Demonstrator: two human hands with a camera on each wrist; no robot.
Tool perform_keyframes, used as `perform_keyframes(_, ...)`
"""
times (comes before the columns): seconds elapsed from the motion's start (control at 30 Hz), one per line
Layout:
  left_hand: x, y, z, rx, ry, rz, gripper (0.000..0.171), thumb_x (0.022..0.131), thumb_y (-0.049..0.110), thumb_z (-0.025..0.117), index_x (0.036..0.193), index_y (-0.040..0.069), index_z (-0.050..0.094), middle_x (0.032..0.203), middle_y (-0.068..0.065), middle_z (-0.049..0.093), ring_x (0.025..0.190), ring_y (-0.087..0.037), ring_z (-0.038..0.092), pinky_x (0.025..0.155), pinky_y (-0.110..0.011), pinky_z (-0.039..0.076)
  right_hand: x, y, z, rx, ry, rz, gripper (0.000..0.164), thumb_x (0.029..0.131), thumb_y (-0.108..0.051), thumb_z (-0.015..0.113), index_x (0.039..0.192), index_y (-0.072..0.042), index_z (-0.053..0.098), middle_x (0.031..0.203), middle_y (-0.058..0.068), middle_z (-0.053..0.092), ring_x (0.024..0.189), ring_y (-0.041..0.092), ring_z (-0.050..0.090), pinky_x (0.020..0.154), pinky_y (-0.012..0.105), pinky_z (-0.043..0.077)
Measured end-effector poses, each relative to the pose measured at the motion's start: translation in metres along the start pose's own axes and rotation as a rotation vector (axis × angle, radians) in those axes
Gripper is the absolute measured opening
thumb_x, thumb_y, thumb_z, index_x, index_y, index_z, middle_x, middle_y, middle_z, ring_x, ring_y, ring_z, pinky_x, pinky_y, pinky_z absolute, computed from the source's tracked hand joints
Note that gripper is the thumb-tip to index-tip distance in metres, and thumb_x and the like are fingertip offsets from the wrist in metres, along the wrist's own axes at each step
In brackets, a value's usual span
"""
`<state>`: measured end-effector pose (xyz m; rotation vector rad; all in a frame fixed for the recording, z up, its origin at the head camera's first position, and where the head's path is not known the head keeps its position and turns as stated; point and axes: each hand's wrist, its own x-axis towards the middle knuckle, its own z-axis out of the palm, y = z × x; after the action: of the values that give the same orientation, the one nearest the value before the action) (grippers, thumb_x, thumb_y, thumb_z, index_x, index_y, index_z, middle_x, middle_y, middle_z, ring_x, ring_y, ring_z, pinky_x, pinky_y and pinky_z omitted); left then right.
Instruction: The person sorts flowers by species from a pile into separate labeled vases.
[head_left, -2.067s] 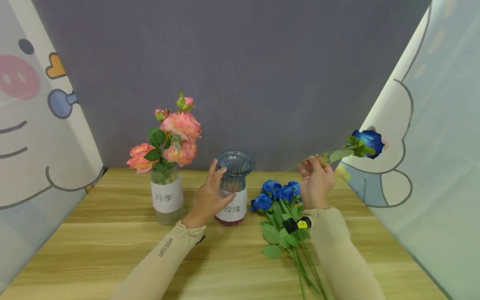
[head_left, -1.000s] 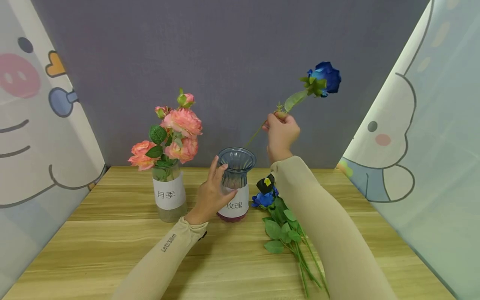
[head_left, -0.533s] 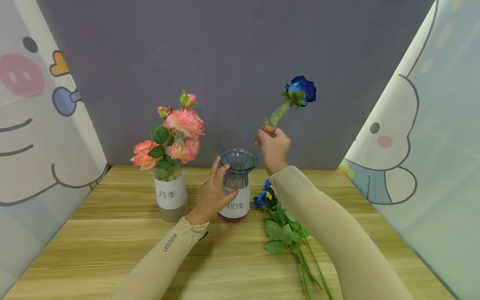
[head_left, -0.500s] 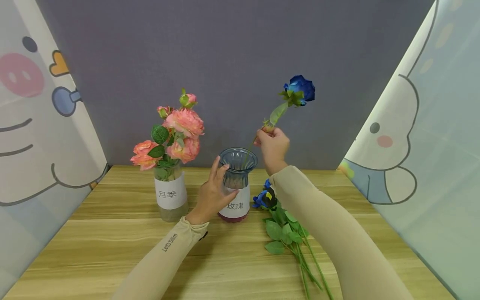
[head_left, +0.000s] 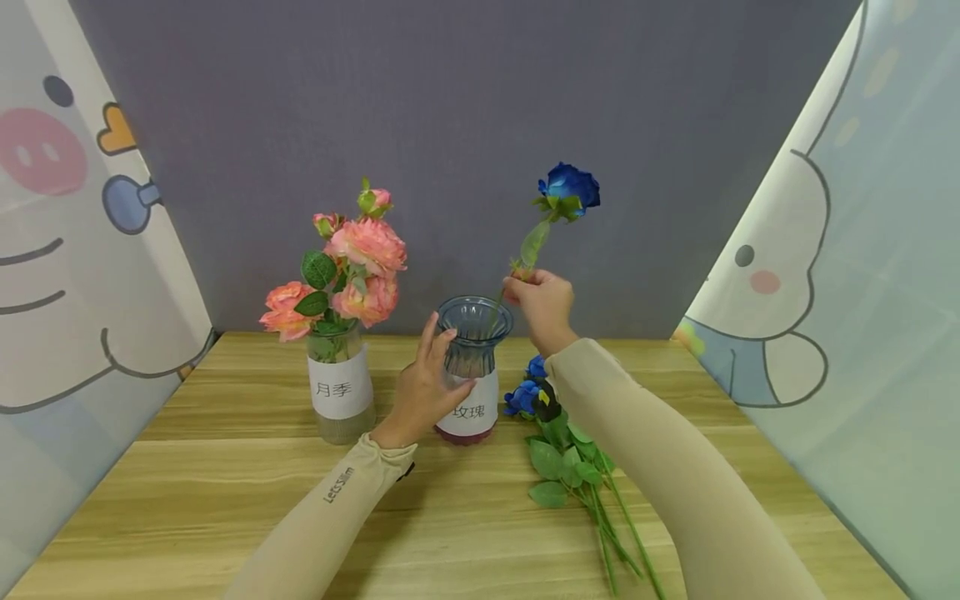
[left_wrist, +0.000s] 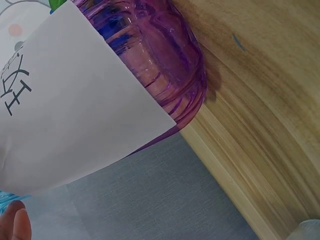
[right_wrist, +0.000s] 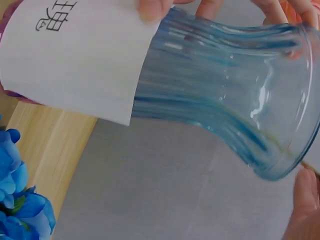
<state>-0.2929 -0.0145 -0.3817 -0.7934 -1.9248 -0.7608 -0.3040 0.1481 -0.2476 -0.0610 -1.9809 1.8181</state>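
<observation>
Right hand (head_left: pixel 546 308): grip clamped on the blue rose (head_left: pixel 570 190), thumb and fingertips pinching the stem just below its leaf. Bloom is up top, leaning right. Stem runs down over the rim; lower part is inside the glass vase (head_left: pixel 472 362), seen through the glass in the right wrist view. Can't see where the tip ends.

Left hand (head_left: pixel 426 383): grip around the vase from its left side, thumb across the front on the paper label (head_left: pixel 480 408), other fingers spread along the neck up to the rim. Vase upright on the table (head_left: pixel 450 542), blue on top, purplish at the base.

More blue roses (head_left: pixel 522 398) lie just right of the vase, stems toward me, partly behind the right sleeve (head_left: pixel 645 433). Left of the vase: labelled jar (head_left: pixel 345 429) holding pink flowers (head_left: pixel 367 246). Grey panel (head_left: pixel 480 167) behind.
</observation>
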Motion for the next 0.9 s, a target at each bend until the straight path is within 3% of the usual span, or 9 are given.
perform_keyframes(0.27,-0.002,0.0,0.0,-0.013,0.007,0.005,0.087,0.062,0.013,0.089,0.13,0.005,0.036,0.142,-0.033,0.033,0.045,-0.005,0.03,0.04,-0.026,0.036,0.0,0.01,-0.01,-0.088,-0.152,0.002,0.017,0.085,-0.003,0.07,0.094,0.01,0.068,0.076,0.005,0.066,0.064,0.006,0.062,0.072,0.027,0.054)
perform_keyframes(0.5,-0.001,-0.001,0.0,-0.009,-0.006,0.0,0.084,0.064,0.015,0.088,0.13,0.005,0.037,0.143,-0.032,0.032,0.046,-0.002,0.025,0.04,-0.025,0.035,-0.002,0.008,-0.012,-0.227,-0.267,-0.105,0.02,0.085,-0.008,0.07,0.099,0.007,0.07,0.088,0.014,0.071,0.074,0.017,0.067,0.076,0.033,0.054)
perform_keyframes(0.67,0.0,-0.001,-0.001,-0.011,-0.003,0.0,0.083,0.064,0.014,0.088,0.13,0.004,0.038,0.143,-0.032,0.033,0.046,-0.001,0.024,0.039,-0.025,0.035,-0.007,0.006,-0.005,-0.282,-0.318,-0.129,0.022,0.085,-0.011,0.071,0.102,0.004,0.072,0.091,0.013,0.072,0.081,0.023,0.067,0.075,0.034,0.053)
perform_keyframes(0.73,0.0,-0.001,-0.001,-0.016,-0.003,0.003,0.083,0.065,0.014,0.088,0.13,0.005,0.038,0.143,-0.032,0.033,0.046,-0.001,0.025,0.04,-0.025,0.035,-0.009,0.005,-0.003,-0.373,-0.303,-0.153,0.02,0.084,-0.014,0.072,0.096,0.002,0.073,0.086,0.012,0.072,0.074,0.021,0.066,0.069,0.031,0.052)
perform_keyframes(0.8,0.0,-0.001,-0.001,-0.017,-0.003,0.006,0.083,0.065,0.015,0.088,0.13,0.005,0.038,0.143,-0.032,0.033,0.047,-0.001,0.025,0.04,-0.025,0.036,-0.01,0.002,-0.003,-0.539,-0.296,-0.192,0.02,0.085,-0.018,0.073,0.088,0.002,0.072,0.079,0.011,0.071,0.067,0.021,0.062,0.062,0.03,0.048)
perform_keyframes(0.9,0.0,-0.001,-0.001,-0.022,0.0,0.013,0.084,0.064,0.014,0.088,0.131,0.005,0.037,0.143,-0.032,0.032,0.046,-0.002,0.027,0.04,-0.025,0.037,-0.012,-0.005,-0.009,-0.779,-0.318,-0.231,0.024,0.085,-0.023,0.074,0.093,-0.001,0.074,0.087,0.012,0.072,0.076,0.024,0.064,0.069,0.032,0.051)
